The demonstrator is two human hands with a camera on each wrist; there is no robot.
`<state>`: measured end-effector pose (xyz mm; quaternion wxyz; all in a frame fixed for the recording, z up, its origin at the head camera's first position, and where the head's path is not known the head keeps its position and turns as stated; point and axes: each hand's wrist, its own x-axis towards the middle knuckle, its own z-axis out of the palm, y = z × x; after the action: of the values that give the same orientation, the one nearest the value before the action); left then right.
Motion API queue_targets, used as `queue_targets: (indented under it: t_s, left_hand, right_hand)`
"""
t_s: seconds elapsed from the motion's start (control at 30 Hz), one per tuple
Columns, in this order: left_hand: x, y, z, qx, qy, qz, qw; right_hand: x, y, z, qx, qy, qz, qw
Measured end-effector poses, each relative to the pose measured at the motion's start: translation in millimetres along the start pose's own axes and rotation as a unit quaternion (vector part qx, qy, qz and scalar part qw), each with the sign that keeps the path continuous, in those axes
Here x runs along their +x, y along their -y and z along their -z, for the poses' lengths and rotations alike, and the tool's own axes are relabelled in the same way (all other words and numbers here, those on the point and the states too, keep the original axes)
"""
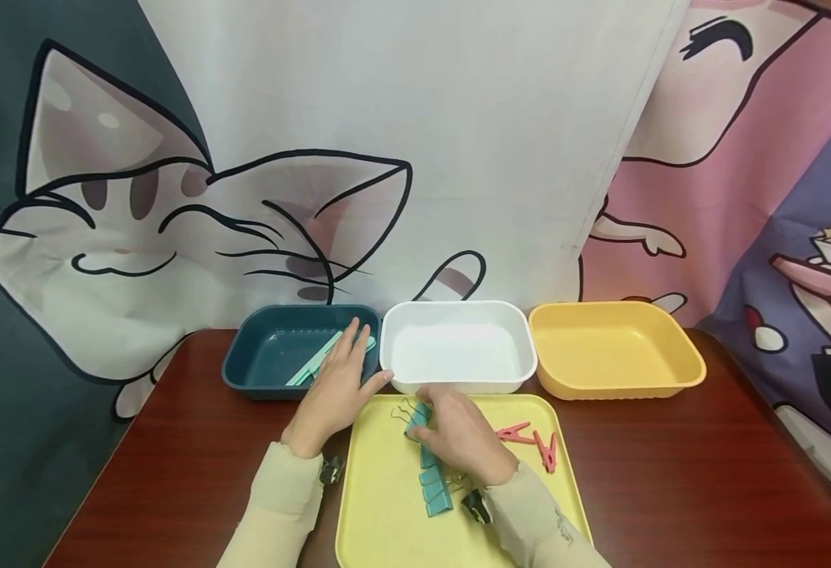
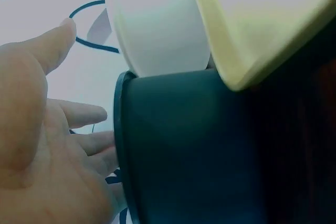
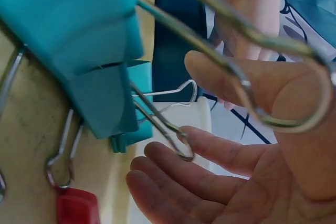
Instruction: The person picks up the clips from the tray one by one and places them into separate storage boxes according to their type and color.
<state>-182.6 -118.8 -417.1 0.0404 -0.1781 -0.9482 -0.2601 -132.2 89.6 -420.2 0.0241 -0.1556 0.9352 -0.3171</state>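
My left hand (image 1: 335, 394) reaches over the dark teal bin (image 1: 262, 359), its fingers straight and spread. Below those fingers, long mint-green pieces (image 1: 313, 361) lie in the bin, partly hidden by the hand. On the pale yellow tray (image 1: 376, 505), several teal binder clips (image 1: 435, 491) form a row. My right hand (image 1: 465, 434) is at the far end of this row, beside the last binder clip (image 1: 417, 420). In the right wrist view its thumb and loosely bent fingers stand apart, close to the clip's wire handles (image 3: 163, 129).
Two pink-red clothespins (image 1: 546, 452) lie on the tray's right side. Behind the tray stand a white bin (image 1: 458, 347) and a yellow bin (image 1: 617, 351), side by side with the teal one. A printed cloth (image 1: 493, 158) hangs behind the brown table (image 1: 664, 481).
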Motion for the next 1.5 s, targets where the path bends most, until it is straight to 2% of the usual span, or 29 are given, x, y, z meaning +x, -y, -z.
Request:
queue_targets:
  t_s: [0.2,0.53,0.67,0.97,1.27,1.5]
  left_hand:
    - [0.2,0.0,-7.2,0.008,0.019,-0.014,0.9997]
    - [0.8,-0.3,-8.9,0.025,0.022,-0.047,0.9983]
    - [0.8,0.3,-9.6,0.033,0.026,-0.052,0.9977]
    - [1.4,-1.3,-9.4,0.027,0.036,-0.032,0.9985]
    - [1.9,-2.3,-8.7,0.027,0.039,-0.025,0.9986]
    - [2.3,-1.9,-9.7,0.022,0.037,-0.021,0.9988]
  right_hand:
    - [1.7,-4,-6,-0.009,0.001,0.014,0.9999]
    - [3.0,-7,-10,-0.033,0.013,0.034,0.9988]
    - [3.0,-8,-11,-0.036,0.010,0.030,0.9988]
    - [2.5,-10,-18,-0.040,-0.011,0.031,0.9987]
    - [3.4,-12,-19,-0.050,-0.032,0.041,0.9974]
    - [4.0,-10,-16,-0.043,-0.018,0.029,0.9985]
